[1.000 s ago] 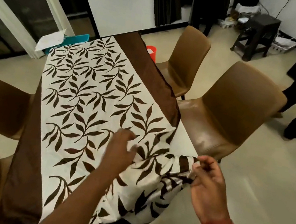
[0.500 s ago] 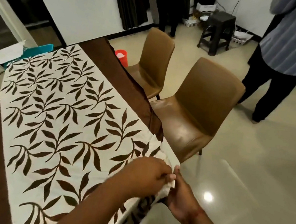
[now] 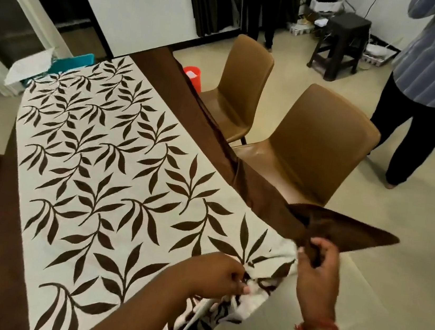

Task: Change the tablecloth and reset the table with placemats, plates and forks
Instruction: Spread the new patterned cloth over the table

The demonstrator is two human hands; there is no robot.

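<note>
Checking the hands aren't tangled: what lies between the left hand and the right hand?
In the head view, only bunched leaf-print tablecloth spans the gap: the left hand grips its gathered folds, the right hand pinches its brown corner.

The single head camera looks steeply down from close above the table's [image 3: 104, 177] near corner, facing toward 12 o'clock along its length.

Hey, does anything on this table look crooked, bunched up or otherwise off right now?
Yes, the near right corner. The leaf-print tablecloth lies flat elsewhere, but here it is bunched where the left hand grips it, and the right hand pinches the brown border lifted off the table. No spill or damage shows.
</note>
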